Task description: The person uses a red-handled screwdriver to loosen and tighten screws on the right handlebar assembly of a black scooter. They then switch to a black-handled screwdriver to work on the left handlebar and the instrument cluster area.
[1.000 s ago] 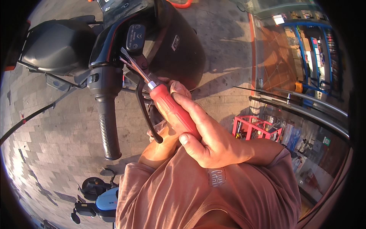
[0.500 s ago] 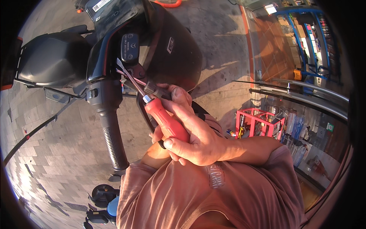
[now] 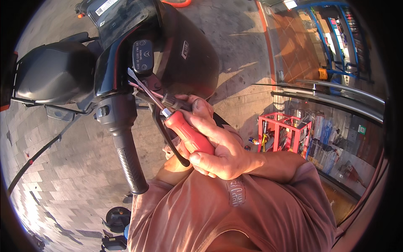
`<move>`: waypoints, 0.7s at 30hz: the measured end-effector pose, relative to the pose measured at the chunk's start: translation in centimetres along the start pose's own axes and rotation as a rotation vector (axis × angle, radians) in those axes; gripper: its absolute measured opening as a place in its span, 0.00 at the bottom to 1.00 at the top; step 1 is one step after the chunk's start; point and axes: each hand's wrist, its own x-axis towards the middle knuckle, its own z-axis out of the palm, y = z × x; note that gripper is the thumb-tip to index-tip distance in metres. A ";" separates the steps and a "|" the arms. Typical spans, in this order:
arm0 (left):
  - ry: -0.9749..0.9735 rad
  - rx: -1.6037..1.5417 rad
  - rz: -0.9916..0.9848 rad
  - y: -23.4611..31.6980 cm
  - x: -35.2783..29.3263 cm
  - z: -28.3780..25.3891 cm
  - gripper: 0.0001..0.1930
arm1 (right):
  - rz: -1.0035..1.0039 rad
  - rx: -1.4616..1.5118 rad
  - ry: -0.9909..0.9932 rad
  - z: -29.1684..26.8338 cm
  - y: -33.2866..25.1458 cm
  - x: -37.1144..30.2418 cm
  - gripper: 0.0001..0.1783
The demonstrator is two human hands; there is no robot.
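Observation:
My right hand (image 3: pixel 224 153) is wrapped round the red handle of a flat-blade screwdriver (image 3: pixel 191 132). Its bare tip lies just below a black fluid reservoir (image 3: pixel 142 56) on a scooter's handlebar. Beside the blade, a thin pinkish shaft runs into a dark grey, grip-like piece (image 3: pixel 172 101); fingers touch that piece, but I cannot tell whose they are. Behind the screwdriver sits my left hand (image 3: pixel 171 148), mostly hidden, with a few blurred fingers showing. A black brake lever (image 3: pixel 166 134) curves down past the hands, left of the red handle. The ribbed black handlebar grip (image 3: pixel 128 159) hangs farther left.
The scooter's black seat (image 3: pixel 54 71) is at the left and its dark front body (image 3: pixel 187 54) at the top. To the right stands a red-framed tool rack (image 3: pixel 294 130). Metal rails (image 3: pixel 344 96) and blue shelving (image 3: pixel 325 29) are beyond. Paving (image 3: pixel 63 168) lies below.
The handlebar grip's end has shifted down and slightly right, and the brake lever shows more fully. My right hand has moved a little right with the screwdriver, whose tip stays by the reservoir.

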 end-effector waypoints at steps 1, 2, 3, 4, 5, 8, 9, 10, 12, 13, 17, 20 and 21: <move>0.049 -0.047 -0.042 0.0 -0.2 0.1 0.31 | -0.007 -0.015 0.005 0.0 0.1 0.0 0.42; 0.101 -0.096 -0.082 0.1 -0.3 0.2 0.29 | -0.011 -0.023 0.011 0.2 0.0 -0.1 0.42; 0.155 -0.147 -0.119 0.2 -0.6 0.2 0.27 | -0.009 -0.026 0.018 0.3 0.0 -0.1 0.42; 0.235 -0.207 -0.176 0.3 -0.7 0.2 0.26 | -0.002 -0.008 0.016 0.5 -0.1 -0.2 0.42; 0.224 -0.208 -0.172 0.3 -0.7 0.1 0.24 | -0.013 -0.035 0.024 0.6 -0.2 -0.2 0.41; 0.185 -0.146 -0.146 0.4 -0.5 -0.1 0.23 | 0.016 0.030 -0.006 0.5 -0.5 -0.2 0.39; 0.204 -0.141 -0.143 0.3 -0.3 -0.1 0.23 | 0.036 0.075 -0.030 0.3 -0.6 -0.2 0.38; 0.223 -0.136 -0.140 0.1 -0.2 0.2 0.24 | 0.064 0.129 -0.055 -0.1 -0.7 -0.2 0.38; 0.318 -0.180 -0.109 -0.4 0.3 1.0 0.22 | 0.144 0.331 -0.148 -1.4 -1.2 -0.2 0.37; 0.397 0.008 -0.101 -0.8 0.5 1.4 0.21 | 0.198 0.452 -0.201 -2.2 -1.3 -0.2 0.36; 0.412 0.439 0.127 -1.8 1.0 2.8 0.18 | 0.282 0.749 -0.262 -6.2 -2.3 -0.7 0.34; 0.410 0.415 0.200 -1.9 1.3 2.7 0.20 | 0.326 0.626 -0.072 -9.1 -1.3 -0.4 0.30; 0.386 0.374 0.205 -1.9 1.3 2.8 0.21 | 0.388 0.500 -0.029 -10.0 -0.7 -0.3 0.28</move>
